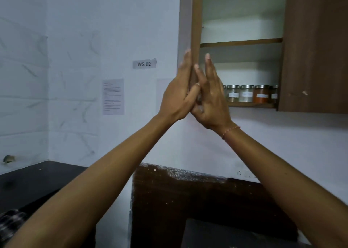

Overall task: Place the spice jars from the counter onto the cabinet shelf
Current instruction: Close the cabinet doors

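Spice jars point(246, 93) on cabinet shelf point(252, 104)

Spice jars point(248, 93) sit in a row on the cabinet's bottom shelf point(252, 104), with another shelf point(241, 42) above them. Left of the jars, both hands meet at the cabinet door point(194, 22) edge: left hand point(177, 97) outside it, right hand point(212, 101) in front of the jars. The desk point(37, 180) is way below, to the left.
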`<state>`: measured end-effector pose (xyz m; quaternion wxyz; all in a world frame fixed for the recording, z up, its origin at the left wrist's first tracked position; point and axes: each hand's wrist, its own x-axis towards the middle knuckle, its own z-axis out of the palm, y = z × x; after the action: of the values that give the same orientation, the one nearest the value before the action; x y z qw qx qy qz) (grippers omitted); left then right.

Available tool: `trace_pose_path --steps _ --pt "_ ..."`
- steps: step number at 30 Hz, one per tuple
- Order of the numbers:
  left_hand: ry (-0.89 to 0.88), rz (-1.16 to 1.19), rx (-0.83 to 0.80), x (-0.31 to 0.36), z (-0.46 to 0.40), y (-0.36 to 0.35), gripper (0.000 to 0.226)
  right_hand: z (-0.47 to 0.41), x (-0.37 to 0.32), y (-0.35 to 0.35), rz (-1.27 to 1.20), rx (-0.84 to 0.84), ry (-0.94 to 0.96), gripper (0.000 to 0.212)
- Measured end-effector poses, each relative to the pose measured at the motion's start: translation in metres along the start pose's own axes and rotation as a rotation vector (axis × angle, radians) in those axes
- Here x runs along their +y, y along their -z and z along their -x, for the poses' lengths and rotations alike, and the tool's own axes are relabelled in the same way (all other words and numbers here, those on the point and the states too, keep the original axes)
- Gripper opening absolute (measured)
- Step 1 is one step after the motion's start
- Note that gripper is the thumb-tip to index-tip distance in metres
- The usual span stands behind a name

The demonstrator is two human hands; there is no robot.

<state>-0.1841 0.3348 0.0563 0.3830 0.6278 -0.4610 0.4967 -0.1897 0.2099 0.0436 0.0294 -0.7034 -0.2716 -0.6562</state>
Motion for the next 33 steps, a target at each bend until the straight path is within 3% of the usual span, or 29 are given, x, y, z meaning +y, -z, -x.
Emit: trace_pose_path --steps 6,15,19,33 --pt "-0.075 0.088 -0.148 0.024 -0.016 -0.075 0.069 0.035 0.068 0.060 0.283 -0.122 0.028 0.074" --pt "-0.297 -0.422 -0.548 0.000 -0.024 -0.186 0.089 0.087 0.170 0.115 0.660 -0.453 -0.069 0.067" --pt "-0.284 -0.440 -0.589 -0.011 -0.024 -0.239 0.091 0.104 0.216 0.122 0.709 -0.561 -0.111 0.065" --pt "-0.181 -0.504 -0.609 -0.035 -0.041 -0.339 0.100 0.134 0.323 0.100 0.769 -0.645 -0.124 0.077"
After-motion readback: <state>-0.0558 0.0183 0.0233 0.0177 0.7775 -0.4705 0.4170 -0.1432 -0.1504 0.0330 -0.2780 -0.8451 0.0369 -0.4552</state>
